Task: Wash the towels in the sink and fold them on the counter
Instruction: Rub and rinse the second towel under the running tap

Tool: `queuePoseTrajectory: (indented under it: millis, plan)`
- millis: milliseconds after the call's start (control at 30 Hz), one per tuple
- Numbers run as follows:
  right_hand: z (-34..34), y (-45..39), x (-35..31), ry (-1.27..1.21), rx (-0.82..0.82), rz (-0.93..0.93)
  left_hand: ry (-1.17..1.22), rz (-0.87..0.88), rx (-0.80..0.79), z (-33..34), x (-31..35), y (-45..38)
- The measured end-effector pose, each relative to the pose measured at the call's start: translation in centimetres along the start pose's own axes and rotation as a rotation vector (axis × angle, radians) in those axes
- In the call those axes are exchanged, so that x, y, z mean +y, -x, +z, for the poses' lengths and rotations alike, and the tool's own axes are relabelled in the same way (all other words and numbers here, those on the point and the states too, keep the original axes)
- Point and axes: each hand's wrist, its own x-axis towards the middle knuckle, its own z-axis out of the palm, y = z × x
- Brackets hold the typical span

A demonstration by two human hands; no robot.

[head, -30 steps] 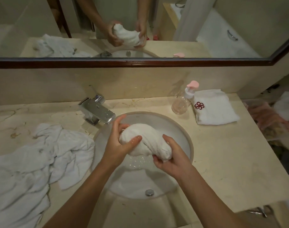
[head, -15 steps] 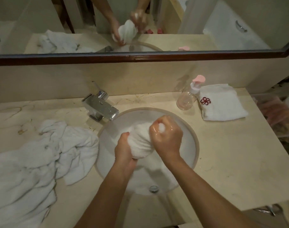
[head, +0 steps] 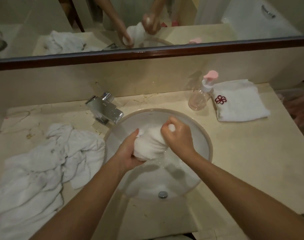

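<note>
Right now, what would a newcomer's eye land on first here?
Both hands, left hand and right hand, wring a wet white towel over the sink. A crumpled towel pile sprawls on the counter left of it; a folded towel lies at back right.
</note>
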Motion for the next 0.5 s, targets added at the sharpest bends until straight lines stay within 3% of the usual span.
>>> queuePoseTrajectory:
  millis: [100, 200, 267, 333, 433, 500]
  plan:
    - [-0.5, 1.3, 0.4, -0.421, 0.036, 0.636, -0.210, 0.524, 0.104, 0.2, -1.3, 3.7]
    - [-1.3, 2.0, 0.5, -0.674, -0.090, 1.087, -0.864, 1.013, 0.177, -1.3, -2.0, 4.4]
    - [-1.7, 2.0, -0.2, -0.700, -0.259, 1.216, -1.086, 1.175, 0.190, -2.2, -0.9, 3.6]
    - [-1.9, 1.9, -0.6, -0.671, -0.416, 1.272, -1.145, 1.218, 0.125, -2.2, 0.7, 3.0]
    - [-1.6, 2.0, -0.2, -0.632, -0.550, 1.320, -1.089, 1.271, -0.051, -0.9, 1.7, 2.8]
    - [-1.2, 2.3, -0.3, -0.659, -0.512, 1.338, -0.983, 1.305, 0.060, 0.2, 1.1, 2.9]
